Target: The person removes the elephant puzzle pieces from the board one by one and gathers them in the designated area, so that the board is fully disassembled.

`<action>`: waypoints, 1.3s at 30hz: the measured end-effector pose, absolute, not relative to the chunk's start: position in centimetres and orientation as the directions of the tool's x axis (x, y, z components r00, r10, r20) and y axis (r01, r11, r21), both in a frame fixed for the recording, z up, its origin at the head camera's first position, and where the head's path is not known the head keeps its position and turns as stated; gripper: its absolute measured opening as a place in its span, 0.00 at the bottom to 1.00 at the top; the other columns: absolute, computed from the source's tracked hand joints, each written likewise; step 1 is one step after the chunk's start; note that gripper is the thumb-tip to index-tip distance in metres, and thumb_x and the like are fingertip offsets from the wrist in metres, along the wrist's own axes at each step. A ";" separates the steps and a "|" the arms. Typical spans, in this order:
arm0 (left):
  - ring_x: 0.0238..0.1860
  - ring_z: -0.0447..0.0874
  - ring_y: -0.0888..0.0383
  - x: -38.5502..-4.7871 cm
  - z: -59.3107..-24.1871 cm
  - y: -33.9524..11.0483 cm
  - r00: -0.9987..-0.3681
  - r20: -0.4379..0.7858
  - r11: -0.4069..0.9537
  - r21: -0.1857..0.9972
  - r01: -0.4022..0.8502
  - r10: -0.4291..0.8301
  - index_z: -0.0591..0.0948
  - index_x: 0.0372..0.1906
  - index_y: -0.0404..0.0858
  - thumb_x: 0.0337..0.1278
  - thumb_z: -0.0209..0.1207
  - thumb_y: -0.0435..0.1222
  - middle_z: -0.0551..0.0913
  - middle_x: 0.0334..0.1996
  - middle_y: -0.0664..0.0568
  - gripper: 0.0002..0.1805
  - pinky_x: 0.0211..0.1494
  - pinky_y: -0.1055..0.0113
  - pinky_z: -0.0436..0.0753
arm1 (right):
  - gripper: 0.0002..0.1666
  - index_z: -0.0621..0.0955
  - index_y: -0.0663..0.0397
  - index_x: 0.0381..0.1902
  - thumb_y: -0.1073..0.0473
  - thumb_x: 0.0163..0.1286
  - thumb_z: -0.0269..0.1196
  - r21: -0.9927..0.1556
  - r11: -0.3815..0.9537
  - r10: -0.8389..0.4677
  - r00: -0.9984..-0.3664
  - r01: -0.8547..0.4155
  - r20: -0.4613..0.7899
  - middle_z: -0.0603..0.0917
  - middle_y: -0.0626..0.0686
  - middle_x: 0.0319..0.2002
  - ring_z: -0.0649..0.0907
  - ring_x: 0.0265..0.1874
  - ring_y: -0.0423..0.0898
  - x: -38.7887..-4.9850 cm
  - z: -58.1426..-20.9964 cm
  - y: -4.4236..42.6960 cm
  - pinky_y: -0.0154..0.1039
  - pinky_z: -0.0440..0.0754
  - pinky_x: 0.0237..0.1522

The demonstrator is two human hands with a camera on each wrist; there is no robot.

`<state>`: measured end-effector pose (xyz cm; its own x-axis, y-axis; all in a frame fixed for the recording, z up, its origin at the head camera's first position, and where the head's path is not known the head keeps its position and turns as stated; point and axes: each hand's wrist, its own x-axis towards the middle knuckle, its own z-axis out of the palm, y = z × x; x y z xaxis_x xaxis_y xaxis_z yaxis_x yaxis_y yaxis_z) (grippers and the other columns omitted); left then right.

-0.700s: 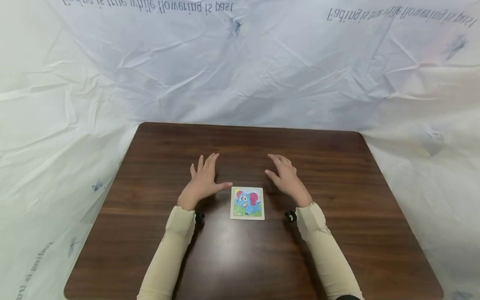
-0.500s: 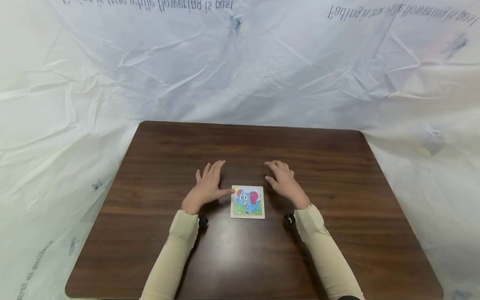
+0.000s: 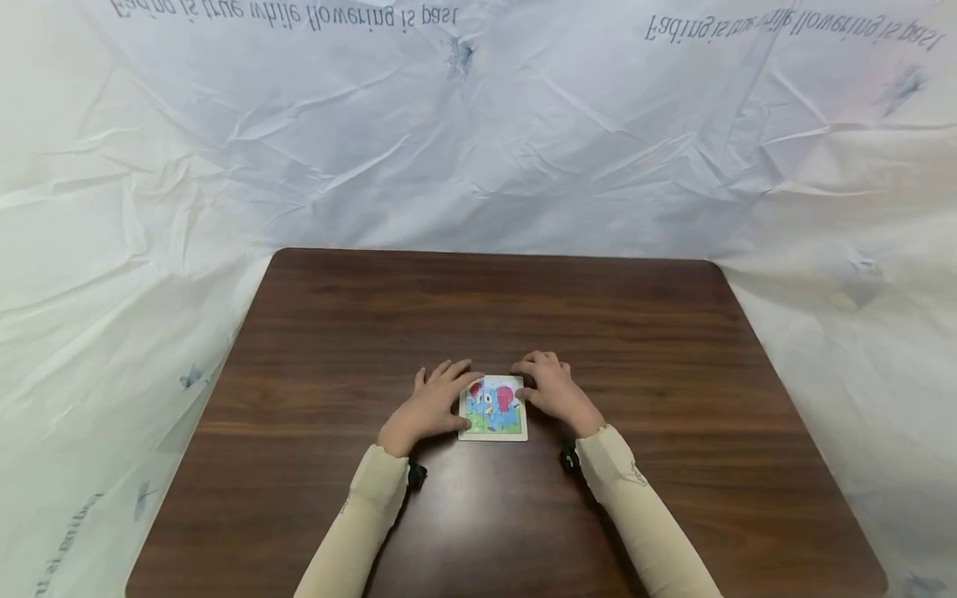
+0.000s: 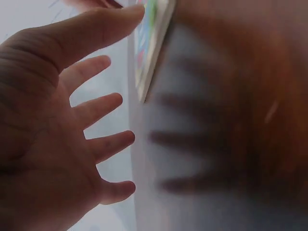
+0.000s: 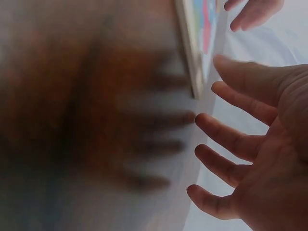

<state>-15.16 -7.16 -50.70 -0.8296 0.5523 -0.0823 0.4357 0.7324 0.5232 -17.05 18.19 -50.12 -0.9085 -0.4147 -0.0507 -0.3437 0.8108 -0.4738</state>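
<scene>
Two bare, released grips, left hand (image 3: 428, 409) and right hand (image 3: 559, 394), flank one square, pale-framed, colourful jigsaw (image 3: 495, 414) on a brown wood-grain desk (image 3: 643, 332).

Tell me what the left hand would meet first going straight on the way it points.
Probably the puzzle: in the head view, the left hand overlaps its left edge and points across it. Depth is unclear, so it might pass just above.

puzzle (image 3: 494, 410): blue, pink | table (image 3: 643, 324): grained brown | lettering (image 3: 351, 17): seemingly grey
</scene>
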 end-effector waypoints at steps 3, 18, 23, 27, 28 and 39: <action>0.75 0.54 0.37 -14.8 -51.1 -6.6 -0.812 -0.075 0.728 0.495 0.474 0.579 0.75 0.70 0.49 0.56 0.73 0.40 0.60 0.77 0.46 0.35 0.68 0.27 0.49 | 0.20 0.84 0.58 0.58 0.61 0.68 0.69 -0.466 0.812 -0.420 -0.906 -0.350 -0.052 0.76 0.62 0.59 0.70 0.61 0.64 -16.8 -50.5 18.0 0.69 0.63 0.58; 0.75 0.50 0.34 -14.0 -51.1 -5.7 -0.738 -0.119 0.705 0.428 0.565 0.664 0.74 0.72 0.53 0.68 0.61 0.34 0.57 0.77 0.41 0.29 0.68 0.27 0.51 | 0.17 0.85 0.58 0.53 0.62 0.67 0.71 -0.446 0.812 -0.425 -0.905 -0.376 -0.011 0.77 0.61 0.58 0.72 0.59 0.62 -16.8 -50.7 18.0 0.67 0.68 0.58; 0.76 0.48 0.34 -14.0 -51.3 -5.5 -0.726 -0.119 0.691 0.444 0.571 0.677 0.74 0.73 0.54 0.68 0.58 0.31 0.55 0.78 0.42 0.30 0.68 0.28 0.50 | 0.20 0.84 0.60 0.56 0.61 0.67 0.71 -0.436 0.823 -0.418 -0.908 -0.363 -0.034 0.76 0.63 0.60 0.72 0.60 0.62 -16.9 -50.7 18.0 0.66 0.68 0.58; 0.76 0.46 0.35 -14.0 -51.5 -5.4 -0.721 -0.141 0.691 0.452 0.563 0.679 0.72 0.74 0.54 0.69 0.55 0.30 0.54 0.78 0.43 0.31 0.69 0.29 0.48 | 0.18 0.85 0.59 0.54 0.61 0.67 0.70 -0.431 0.827 -0.416 -0.908 -0.360 -0.040 0.76 0.62 0.60 0.72 0.60 0.62 -17.0 -50.8 18.0 0.65 0.68 0.59; 0.76 0.45 0.35 -14.0 -51.4 -5.4 -0.721 -0.144 0.692 0.456 0.560 0.678 0.71 0.74 0.54 0.69 0.54 0.30 0.54 0.78 0.43 0.31 0.69 0.29 0.48 | 0.18 0.85 0.59 0.54 0.61 0.67 0.70 -0.431 0.828 -0.415 -0.909 -0.358 -0.042 0.76 0.62 0.60 0.72 0.60 0.62 -17.0 -50.8 18.0 0.65 0.67 0.60; 0.76 0.46 0.36 -14.0 -51.0 -5.3 -0.716 -0.157 0.689 0.470 0.552 0.680 0.72 0.74 0.54 0.67 0.54 0.29 0.54 0.78 0.43 0.32 0.69 0.29 0.47 | 0.15 0.86 0.59 0.50 0.61 0.67 0.70 -0.428 0.827 -0.416 -0.909 -0.365 -0.027 0.78 0.61 0.58 0.73 0.61 0.61 -16.9 -50.8 18.1 0.64 0.68 0.61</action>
